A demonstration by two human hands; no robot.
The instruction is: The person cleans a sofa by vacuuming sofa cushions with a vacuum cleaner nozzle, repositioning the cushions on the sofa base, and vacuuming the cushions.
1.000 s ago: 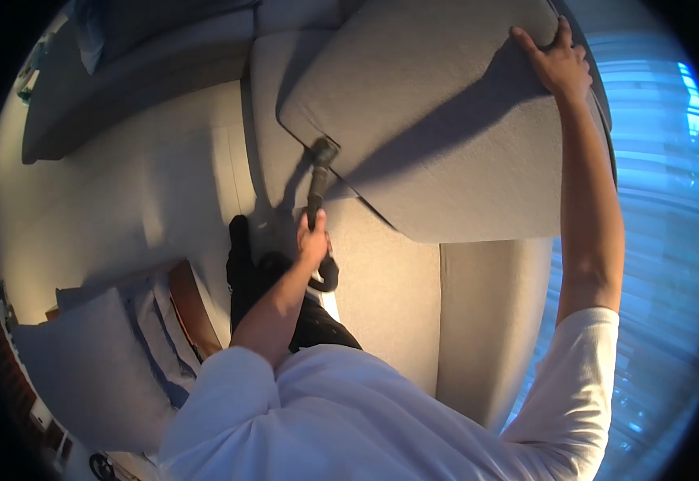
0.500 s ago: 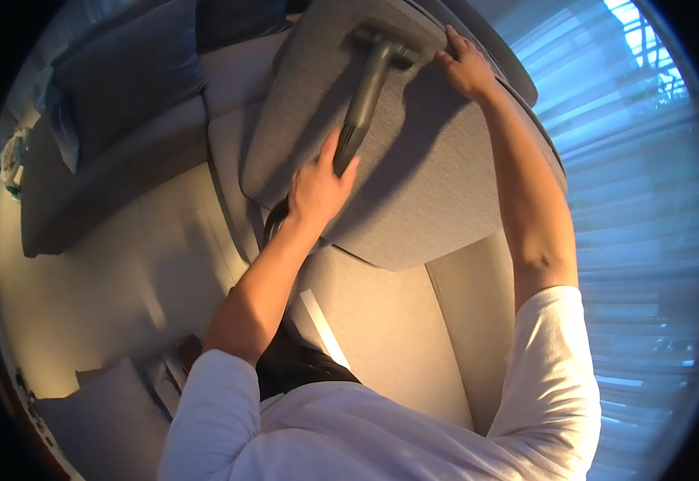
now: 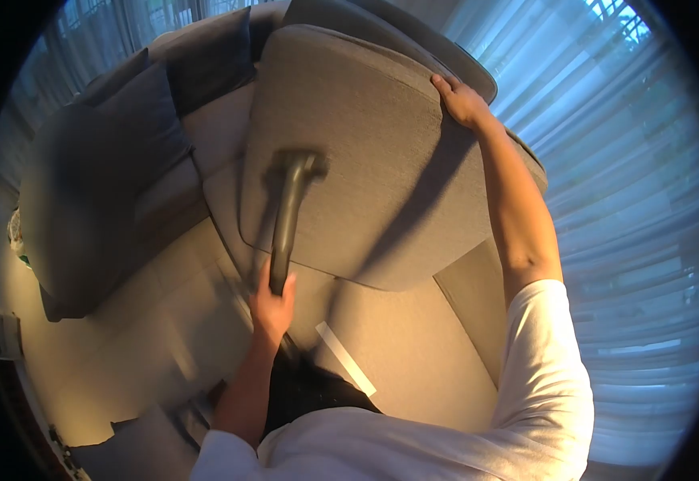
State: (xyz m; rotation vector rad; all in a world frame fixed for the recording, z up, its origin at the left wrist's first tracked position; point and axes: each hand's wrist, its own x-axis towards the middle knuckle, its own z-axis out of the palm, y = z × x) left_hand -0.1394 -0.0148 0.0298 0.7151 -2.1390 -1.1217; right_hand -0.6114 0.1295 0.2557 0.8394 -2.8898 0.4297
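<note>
Left hand [image 3: 271, 311] grips the vacuum wand [image 3: 287, 228]; right hand [image 3: 463, 104] clamps the tilted cushion [image 3: 365, 136], which could drop if that hold slips.

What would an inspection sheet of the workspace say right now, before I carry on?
Surface: pale sofa seat, with a light strip near the person's lap.
Job's things: grey cushion tilted up; vacuum tube with its wide head at the cushion's face, blurred.
Clutter: dark pillows on the far sofa section.
Hands: left hand wrapped around the tube; right hand at the cushion's upper right edge, far fingers hidden.
Cables: none I can make out; a dark piece below the left hand is too unclear to name.
Surroundings: sheer curtains on the right, pale floor on the left.
</note>
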